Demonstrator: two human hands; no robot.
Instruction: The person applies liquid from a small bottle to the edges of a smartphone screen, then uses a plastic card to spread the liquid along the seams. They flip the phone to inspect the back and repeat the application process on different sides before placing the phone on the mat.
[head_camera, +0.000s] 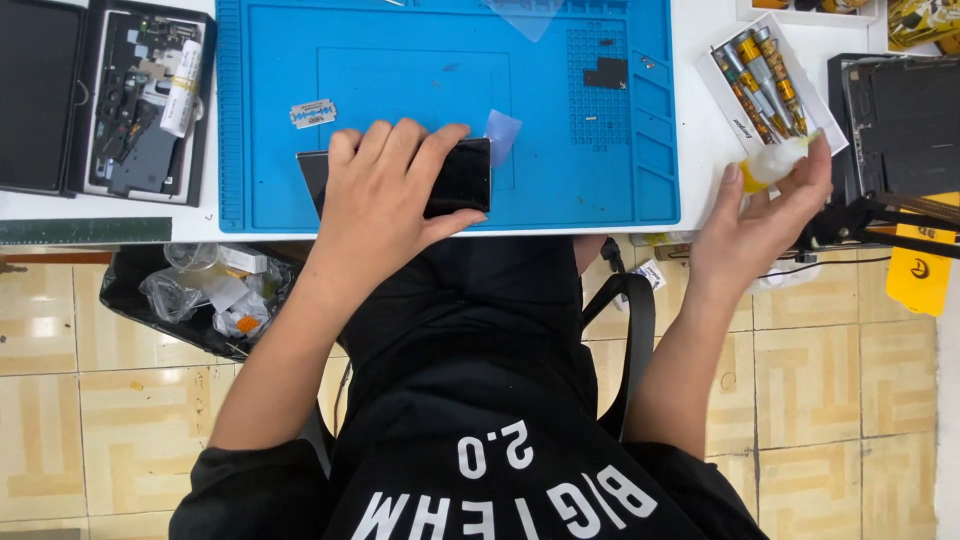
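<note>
Blue mat (560, 150) edge under left hand (385, 200) pressing black phone (460, 178); right hand (765, 215) off-table, gripping small bottle (775, 160).

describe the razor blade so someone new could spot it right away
Start at the big blue mat on the white table. Just above the left hand pressing the black phone lies the razor blade, the only small flat silver piece there.
</note>
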